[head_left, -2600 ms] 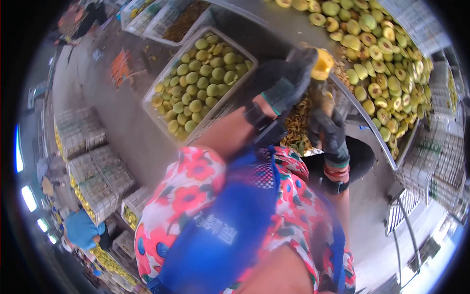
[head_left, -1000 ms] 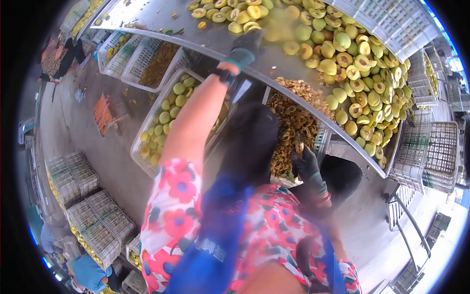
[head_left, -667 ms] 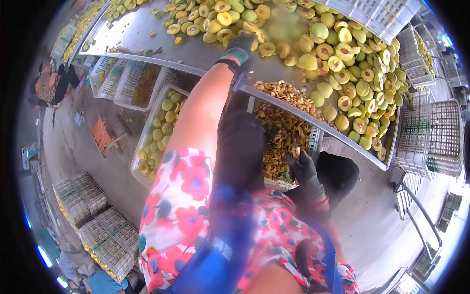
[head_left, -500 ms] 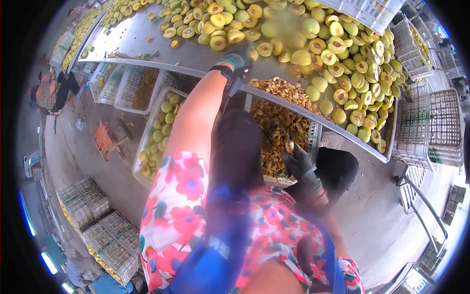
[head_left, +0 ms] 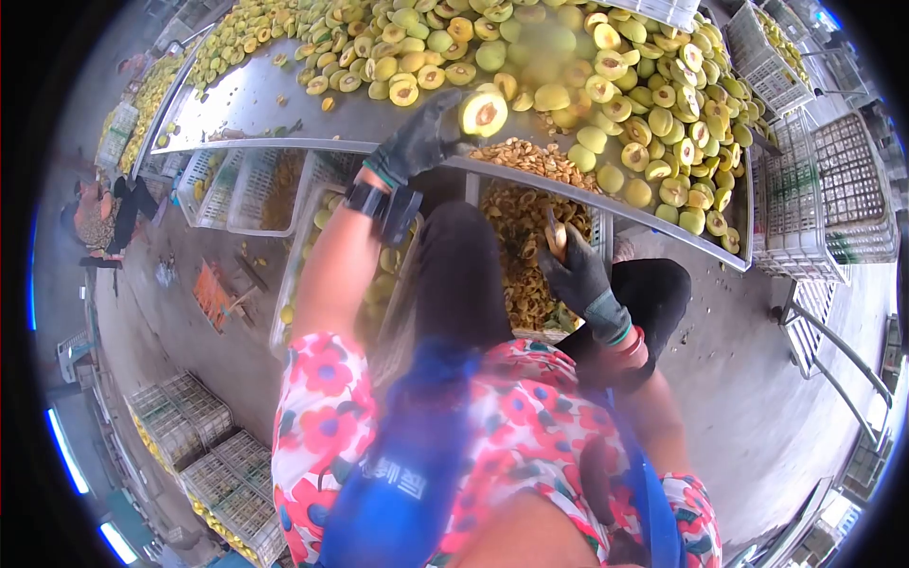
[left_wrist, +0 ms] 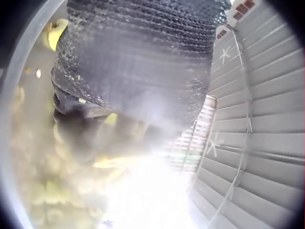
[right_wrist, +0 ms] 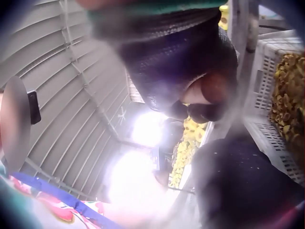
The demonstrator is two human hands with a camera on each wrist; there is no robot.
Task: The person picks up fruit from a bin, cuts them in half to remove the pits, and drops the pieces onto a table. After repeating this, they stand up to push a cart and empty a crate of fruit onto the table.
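My gloved left hand [head_left: 412, 142] holds a yellow-green peach half [head_left: 484, 113] by its edge, with the cut face and brown stone showing. It is at the near edge of the metal table, below the fruit pile. In the left wrist view the dark glove [left_wrist: 138, 62] hides most of what its fingers hold. My gloved right hand [head_left: 578, 279] grips a short wooden-handled tool [head_left: 559, 241] with a thin metal end, over a crate of brown scraps [head_left: 530, 265]. In the right wrist view, curled fingers surround the handle [right_wrist: 200, 90].
Halved peaches [head_left: 663, 123] cover much of the metal table [head_left: 275, 95], with loose stones [head_left: 535, 161] near its edge. A bin of whole green fruit [head_left: 383, 275] stands left of my knee. Stacked white crates [head_left: 791, 208] and a trolley frame [head_left: 833, 341] stand right.
Both hands were together over the scrap crate at first. The left hand then reached onto the table and has come back holding a peach half. The right hand has kept the tool throughout.
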